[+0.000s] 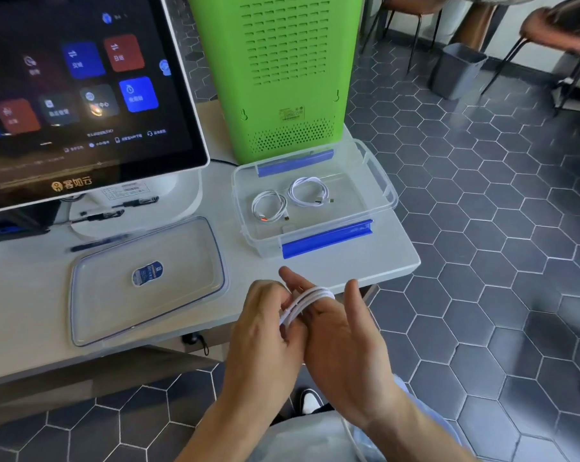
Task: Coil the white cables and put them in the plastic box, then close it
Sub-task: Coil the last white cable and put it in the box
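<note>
- The white cable lies in several turns across the fingers of the right hand, strands running slantwise from lower left to upper right; it sits below the table edge, just in front of the body
- The left hand pinches the turns at their lower-left end; the right hand's fingers are fairly straight, serving as the former
- The plastic box stands open ahead and slightly right, nearer the right hand; two coiled cables already lie inside; its lid rests on the table to the left, nearer the left hand
</note>
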